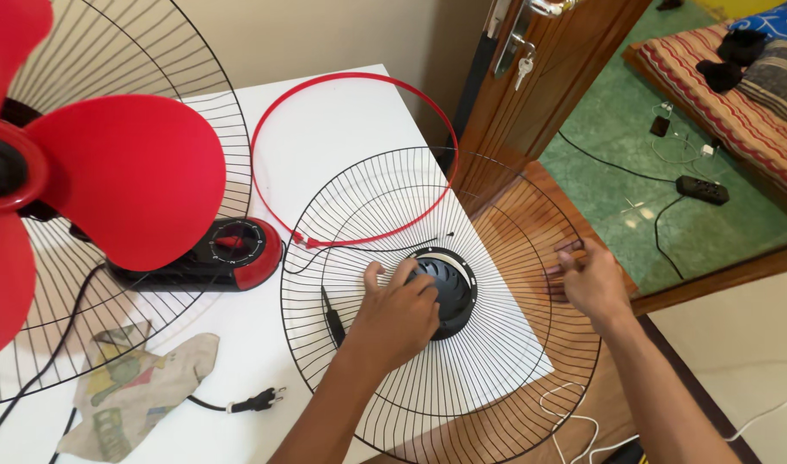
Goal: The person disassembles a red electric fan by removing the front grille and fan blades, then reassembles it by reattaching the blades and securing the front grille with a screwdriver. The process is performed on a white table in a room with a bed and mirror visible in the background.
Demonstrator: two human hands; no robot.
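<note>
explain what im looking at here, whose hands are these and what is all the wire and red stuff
This is one picture from a camera worn on a person's head, looking down at their own two bare hands. On the white table stands a fan with red blades and a black and red base. Its round black wire front guard has been taken off and lies flat, partly hanging over the table's edge. The left hand rests on the guard's black centre cap; the right hand grips the guard's outer rim. A thin red ring lies on the table behind the guard. A patterned cloth and the fan's black plug lie nearer the person.
</note>
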